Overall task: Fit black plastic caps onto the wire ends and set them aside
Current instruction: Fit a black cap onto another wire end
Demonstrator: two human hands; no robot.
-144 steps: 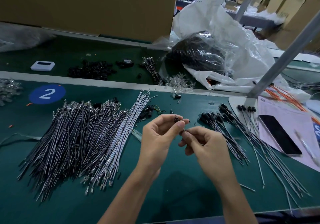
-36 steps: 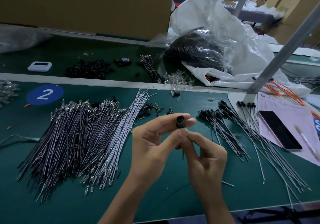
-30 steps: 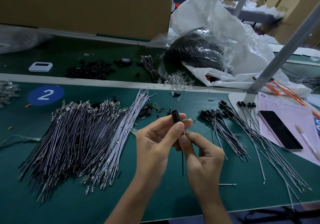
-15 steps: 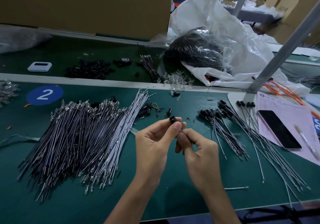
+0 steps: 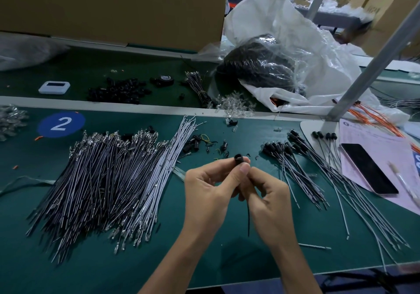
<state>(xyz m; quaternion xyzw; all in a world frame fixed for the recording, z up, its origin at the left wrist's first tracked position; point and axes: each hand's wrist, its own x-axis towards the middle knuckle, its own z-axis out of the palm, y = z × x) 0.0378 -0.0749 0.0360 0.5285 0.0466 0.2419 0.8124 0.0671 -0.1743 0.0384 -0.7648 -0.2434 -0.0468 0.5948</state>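
Seen from the head camera, looking down at a green work table (image 5: pixel 68 271), two bare hands meet just above the middle of the surface. The left hand (image 5: pixel 211 193) pinches a small black cap (image 5: pixel 238 158) between thumb and forefinger, its open end tilted up and away from the person. The right hand (image 5: pixel 270 200) sits touching the left, fingers curled and pinching a thin dark wire (image 5: pixel 248 221) just below the cap; the wire hangs straight down between the two wrists. Whether the wire end is fully seated in the cap cannot be told. To the left lies a large fanned pile of uncapped wires (image 5: pixel 109 180) with bare metal ends. To the right lies a smaller heap of capped wires (image 5: pixel 295 164), black caps pointing away from the person. A few loose caps (image 5: pixel 193 144) sit just beyond the hands. Farther right, a dark phone (image 5: pixel 369 168) rests on a pink sheet of paper (image 5: pixel 372 143). A blue round sticker with the number 2 (image 5: pixel 61 124) marks the table's far left. Behind a pale strip are a mound of black caps (image 5: pixel 118 90), a white plastic bag (image 5: pixel 295 32) and a cardboard box (image 5: pixel 113 9).
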